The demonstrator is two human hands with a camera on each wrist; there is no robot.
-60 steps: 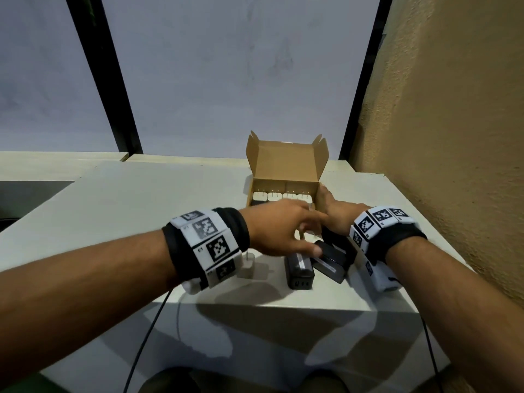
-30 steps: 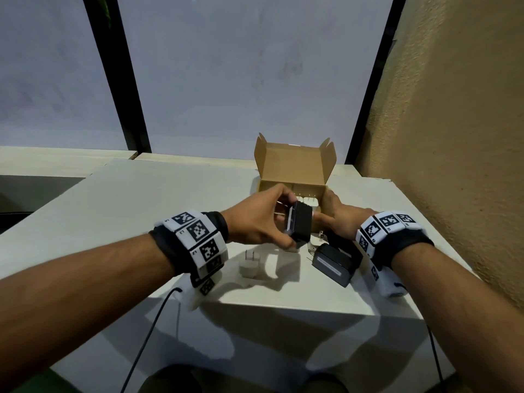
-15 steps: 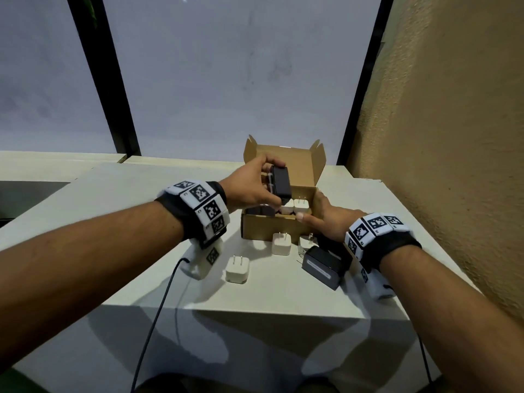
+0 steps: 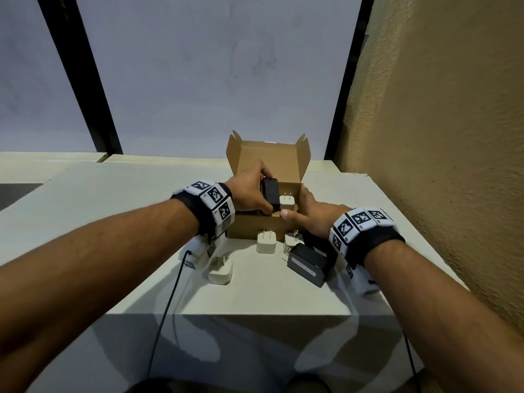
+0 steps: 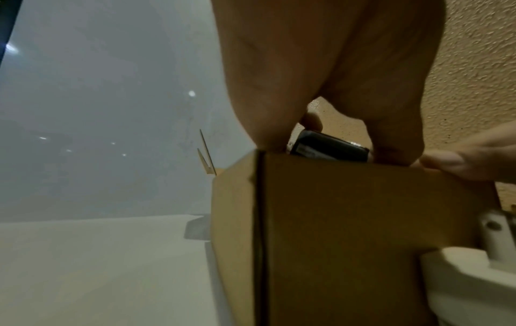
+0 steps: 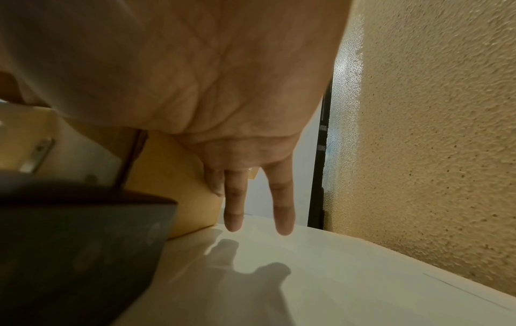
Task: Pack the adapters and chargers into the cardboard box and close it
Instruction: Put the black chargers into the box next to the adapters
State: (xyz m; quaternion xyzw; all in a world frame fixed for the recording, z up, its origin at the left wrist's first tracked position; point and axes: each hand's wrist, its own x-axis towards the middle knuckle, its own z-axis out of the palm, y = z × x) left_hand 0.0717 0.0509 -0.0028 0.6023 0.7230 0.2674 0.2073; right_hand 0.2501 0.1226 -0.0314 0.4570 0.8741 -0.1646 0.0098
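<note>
The open cardboard box (image 4: 255, 226) stands at the middle of the table with its lid up. My left hand (image 4: 247, 191) grips a black adapter (image 4: 270, 194) upright and holds it partly inside the box, beside a white charger (image 4: 287, 202) that sits in there. In the left wrist view the black adapter (image 5: 329, 147) shows just above the box (image 5: 349, 231) rim. My right hand (image 4: 310, 215) rests against the box's right front corner, thumb on the front rim. Its fingers (image 6: 283, 209) hang straight down the side wall (image 6: 173, 176).
In front of the box lie three white chargers (image 4: 266, 241) (image 4: 220, 270) (image 4: 292, 239) and a second black adapter (image 4: 309, 263), under my right wrist. A rough tan wall (image 4: 439, 137) runs close along the right. The table's front edge (image 4: 255, 313) is near.
My left hand lifted the black adapter off the table, carried it over the box and lowered it into the opening. The right hand stayed at the box corner.
</note>
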